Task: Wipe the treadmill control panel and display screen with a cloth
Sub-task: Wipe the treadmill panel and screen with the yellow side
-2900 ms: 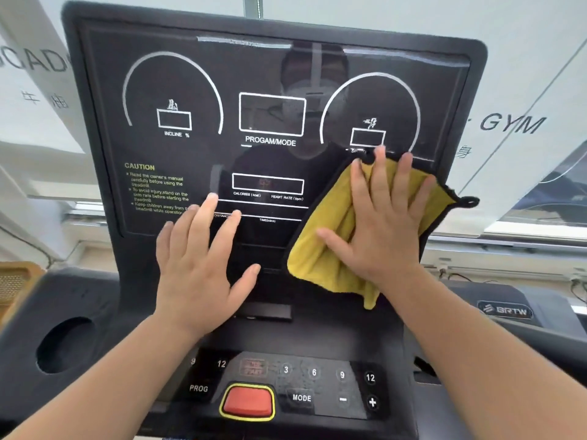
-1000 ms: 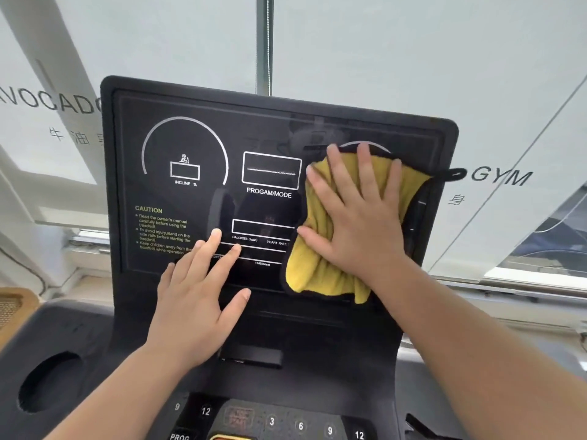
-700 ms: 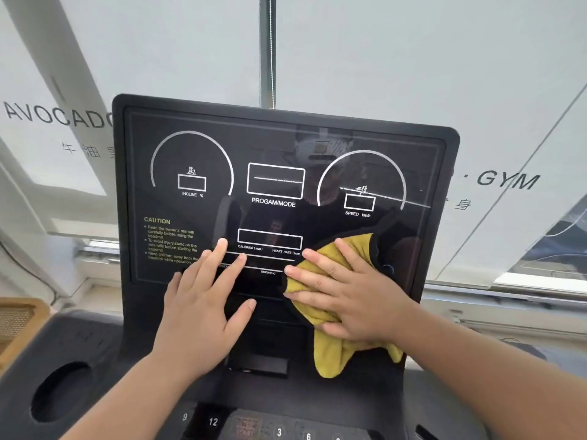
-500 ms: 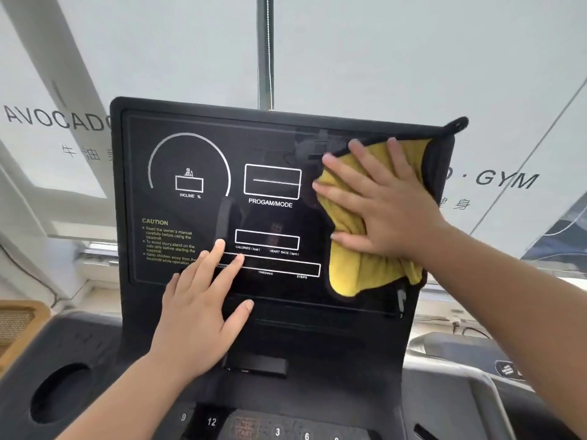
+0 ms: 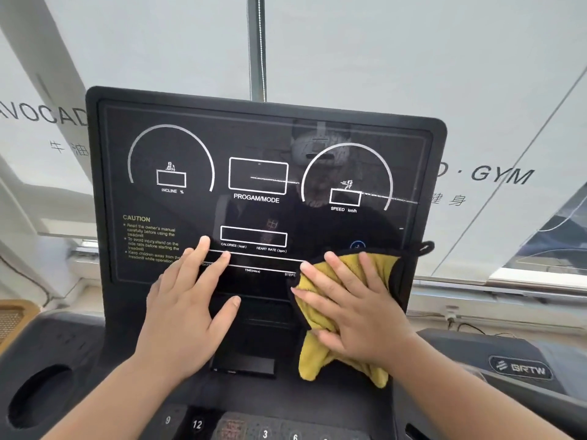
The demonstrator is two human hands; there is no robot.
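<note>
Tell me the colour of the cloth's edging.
Black edging on a yellow cloth, clearest in the head view, under the right hand.

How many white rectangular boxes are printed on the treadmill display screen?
4 fully visible: INCLINE box at left, PROGAM/MODE box at centre, SPEED box at right, CALORIES/HEART RATE box below centre. The hands partly hide a fifth lower bar.

A yellow cloth [image 5: 320, 354] with black edging lies crumpled against the lower right of the upright, glossy black display screen [image 5: 263, 198]; numbered control panel [image 5: 254, 430] buttons sit below.

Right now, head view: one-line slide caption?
Right hand presses yellow cloth on display lower right; left hand flat beside it.
</note>
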